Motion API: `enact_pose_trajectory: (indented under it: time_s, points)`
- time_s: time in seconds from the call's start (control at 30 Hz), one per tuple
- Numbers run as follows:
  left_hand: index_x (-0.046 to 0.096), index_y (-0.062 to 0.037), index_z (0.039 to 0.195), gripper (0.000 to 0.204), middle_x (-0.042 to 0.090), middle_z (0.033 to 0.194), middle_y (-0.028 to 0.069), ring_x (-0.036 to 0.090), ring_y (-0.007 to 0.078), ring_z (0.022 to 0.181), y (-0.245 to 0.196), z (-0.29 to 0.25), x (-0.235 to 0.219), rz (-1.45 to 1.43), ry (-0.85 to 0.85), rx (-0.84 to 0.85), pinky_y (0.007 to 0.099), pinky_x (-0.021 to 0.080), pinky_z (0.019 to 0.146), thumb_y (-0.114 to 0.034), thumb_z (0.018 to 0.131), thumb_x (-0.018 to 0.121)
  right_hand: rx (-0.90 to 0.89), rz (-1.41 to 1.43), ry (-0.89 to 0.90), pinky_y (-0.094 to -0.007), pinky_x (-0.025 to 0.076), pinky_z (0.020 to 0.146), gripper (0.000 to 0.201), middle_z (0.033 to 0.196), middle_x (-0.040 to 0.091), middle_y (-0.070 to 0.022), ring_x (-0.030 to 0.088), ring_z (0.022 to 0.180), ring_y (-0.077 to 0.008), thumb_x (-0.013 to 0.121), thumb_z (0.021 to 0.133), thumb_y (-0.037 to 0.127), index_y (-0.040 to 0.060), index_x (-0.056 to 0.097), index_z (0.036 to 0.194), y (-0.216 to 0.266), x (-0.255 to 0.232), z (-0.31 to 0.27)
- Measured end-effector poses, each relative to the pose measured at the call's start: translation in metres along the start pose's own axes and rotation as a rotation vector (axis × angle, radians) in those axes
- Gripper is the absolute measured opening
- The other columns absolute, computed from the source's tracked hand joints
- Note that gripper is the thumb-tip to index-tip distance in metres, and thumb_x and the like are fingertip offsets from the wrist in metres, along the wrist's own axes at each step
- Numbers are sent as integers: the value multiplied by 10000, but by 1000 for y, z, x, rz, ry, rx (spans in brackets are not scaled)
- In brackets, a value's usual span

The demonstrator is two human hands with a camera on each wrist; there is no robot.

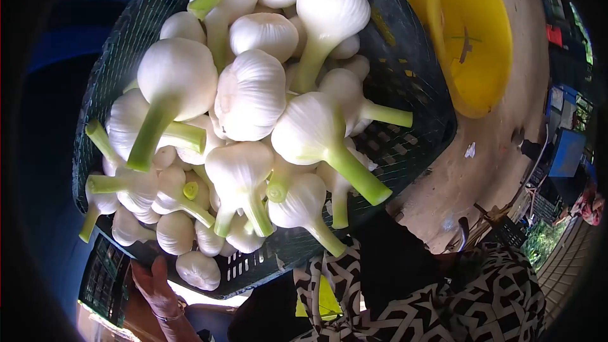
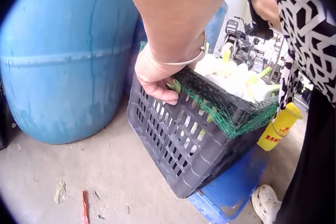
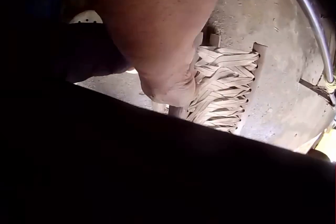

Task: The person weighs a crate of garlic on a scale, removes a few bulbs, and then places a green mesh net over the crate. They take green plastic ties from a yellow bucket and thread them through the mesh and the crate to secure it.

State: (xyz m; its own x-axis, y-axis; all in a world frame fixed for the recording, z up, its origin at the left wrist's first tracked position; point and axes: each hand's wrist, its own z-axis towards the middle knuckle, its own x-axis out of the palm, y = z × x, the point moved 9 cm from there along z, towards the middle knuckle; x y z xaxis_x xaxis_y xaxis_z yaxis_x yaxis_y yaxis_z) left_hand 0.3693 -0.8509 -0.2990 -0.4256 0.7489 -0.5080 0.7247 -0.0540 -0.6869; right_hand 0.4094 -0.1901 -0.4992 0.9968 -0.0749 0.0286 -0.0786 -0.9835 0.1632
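A black plastic crate (image 1: 405, 120) lined with green net (image 2: 231, 113) is heaped with white garlic bulbs (image 1: 250, 95) that keep their cut green stems. It fills the head view, tilted and off the ground. My left hand (image 2: 156, 77) grips the crate's rim at one end, fingers curled over the edge; in the head view this left hand (image 1: 155, 285) shows at the crate's lower left corner. My right hand (image 3: 168, 85) shows only its back and knuckles, curled against the crate's dark edge (image 3: 157, 171). Its fingertips are hidden.
A big blue barrel (image 2: 63, 56) stands close behind the crate. A yellow basin (image 1: 472, 31) sits on the concrete floor at upper right. Below the crate are a blue container (image 2: 231, 187) and a yellow bottle (image 2: 278, 127). A woven strap seat (image 3: 220, 87) lies under my right hand.
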Motion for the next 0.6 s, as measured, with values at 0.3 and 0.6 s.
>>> enact_pose_trajectory:
  time_s: [0.3, 0.6]
  points:
    - [557, 47, 978, 224, 621, 789, 99, 552, 154, 712, -27, -3, 0, 126, -15, 259, 294, 453, 649, -83, 796, 550, -54, -260, 45, -386, 463, 617, 326, 868, 627, -124, 585, 717, -227, 628, 781, 195, 52, 611, 1073, 30, -71, 58]
    - [555, 31, 900, 345, 640, 880, 244, 608, 430, 831, -9, 0, -9, 447, -160, 384, 446, 488, 747, -284, 780, 629, -257, -405, -180, -315, 473, 522, 263, 713, 624, -84, 589, 609, -159, 633, 798, 171, 32, 626, 1021, 203, -200, -106]
